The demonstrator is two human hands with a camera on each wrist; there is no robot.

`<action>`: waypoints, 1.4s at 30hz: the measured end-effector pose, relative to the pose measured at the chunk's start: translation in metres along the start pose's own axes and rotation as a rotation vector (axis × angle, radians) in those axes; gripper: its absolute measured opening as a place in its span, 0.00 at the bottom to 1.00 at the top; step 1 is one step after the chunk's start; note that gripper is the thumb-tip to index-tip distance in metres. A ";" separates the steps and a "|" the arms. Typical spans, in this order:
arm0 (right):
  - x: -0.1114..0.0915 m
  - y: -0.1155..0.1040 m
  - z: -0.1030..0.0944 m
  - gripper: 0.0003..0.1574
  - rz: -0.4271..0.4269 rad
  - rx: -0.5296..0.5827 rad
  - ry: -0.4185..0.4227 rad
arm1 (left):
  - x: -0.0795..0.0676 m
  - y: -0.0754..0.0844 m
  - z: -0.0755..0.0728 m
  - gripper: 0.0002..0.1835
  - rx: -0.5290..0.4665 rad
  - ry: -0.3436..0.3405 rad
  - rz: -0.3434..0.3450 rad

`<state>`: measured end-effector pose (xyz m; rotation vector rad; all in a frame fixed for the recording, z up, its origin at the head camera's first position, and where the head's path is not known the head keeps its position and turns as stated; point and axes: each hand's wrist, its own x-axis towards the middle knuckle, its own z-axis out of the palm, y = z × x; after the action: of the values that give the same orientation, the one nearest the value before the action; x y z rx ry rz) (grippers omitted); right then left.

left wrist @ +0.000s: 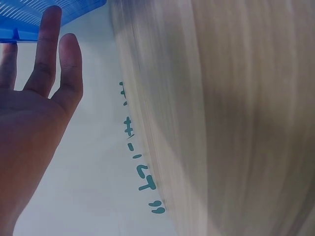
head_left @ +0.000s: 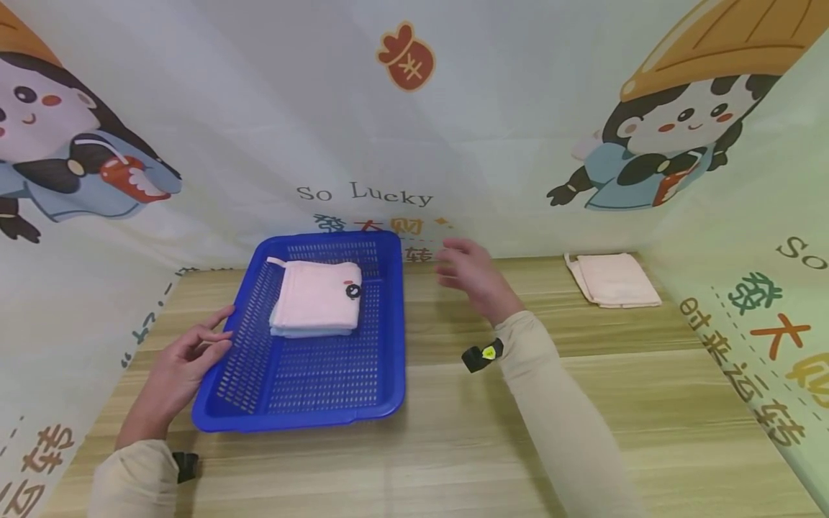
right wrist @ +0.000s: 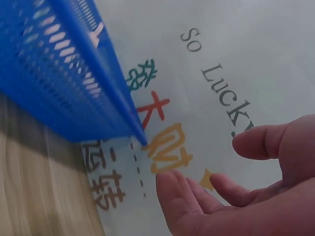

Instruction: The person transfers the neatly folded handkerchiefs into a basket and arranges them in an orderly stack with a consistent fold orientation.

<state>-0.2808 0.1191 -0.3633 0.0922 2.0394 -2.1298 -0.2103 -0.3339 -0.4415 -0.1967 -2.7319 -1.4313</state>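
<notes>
A blue plastic basket [head_left: 324,374] with slotted walls stands on the table, left of the middle. Inside it lies a folded pink towel [head_left: 317,295] with a hanging loop and a small dark print, on top of a folded light blue cloth [head_left: 311,332]. My left hand [head_left: 184,363] is at the basket's left side, its fingertips touching the outside near the rim; the left wrist view shows those fingers [left wrist: 47,54] mostly extended. To the right of the basket, my right hand [head_left: 476,277] hovers apart from it, fingers loosely bent and holding nothing.
Another folded pink towel [head_left: 615,280] lies at the table's back right. The wood-grain table [head_left: 466,446] is bordered by printed white walls [head_left: 492,144] at the back, left and right. Black wrist cameras [head_left: 482,355] sit on both wrists.
</notes>
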 end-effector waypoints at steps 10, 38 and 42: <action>-0.003 0.006 -0.027 0.37 -0.052 -0.221 0.083 | 0.000 -0.002 0.000 0.21 0.001 0.000 -0.014; -0.019 0.004 -0.100 0.42 0.012 -0.581 0.149 | -0.001 0.000 -0.003 0.22 0.024 0.001 -0.048; -0.022 -0.001 -0.109 0.43 0.026 -0.637 0.154 | 0.000 0.000 -0.005 0.22 0.033 -0.002 -0.060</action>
<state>-0.2693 0.2301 -0.3645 0.1893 2.6772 -1.3997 -0.2102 -0.3376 -0.4385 -0.1159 -2.7840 -1.3999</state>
